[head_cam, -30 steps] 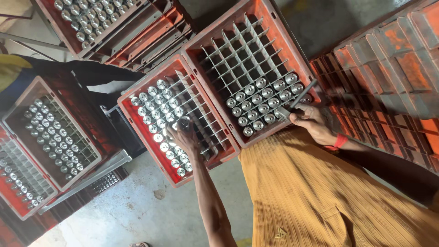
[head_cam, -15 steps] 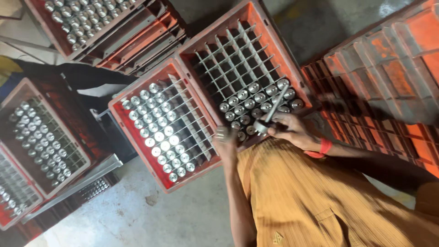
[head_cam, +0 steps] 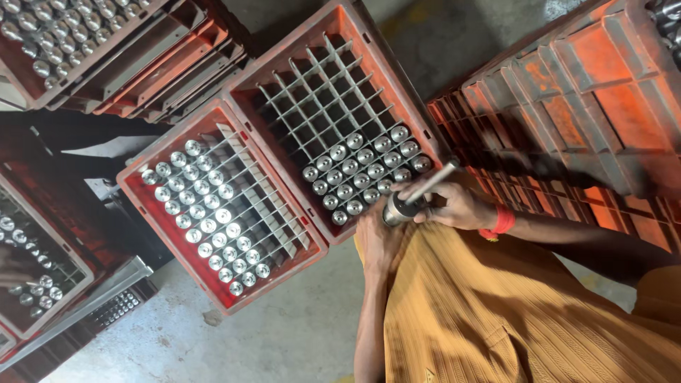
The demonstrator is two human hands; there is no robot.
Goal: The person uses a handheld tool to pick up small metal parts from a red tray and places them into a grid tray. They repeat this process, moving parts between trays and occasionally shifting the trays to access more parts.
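Observation:
My left hand [head_cam: 377, 240] grips a short shiny metal cylinder [head_cam: 394, 211] just off the near corner of a red divided crate [head_cam: 250, 86]. My right hand [head_cam: 460, 206], with a red band at the wrist, holds a thin metal rod [head_cam: 434, 180] whose end meets the cylinder's top. That crate has shiny cylinders only in its near rows; the far cells are empty. Beside it on the left, a second red crate [head_cam: 135, 195] is mostly full of the same cylinders. My ochre shirt [head_cam: 496, 312] fills the lower right.
Stacked orange-red crates [head_cam: 567, 106] rise at the right. More crates of cylinders sit at the top left [head_cam: 106, 53] and far left [head_cam: 42, 312]. A metal rack edge [head_cam: 85, 301] lies at lower left. Grey concrete floor [head_cam: 284, 333] shows below the crates.
My left hand left the left crate and swung right with a cylinder to meet my right hand. The right hand and rod drew back slightly from the right crate's cylinders.

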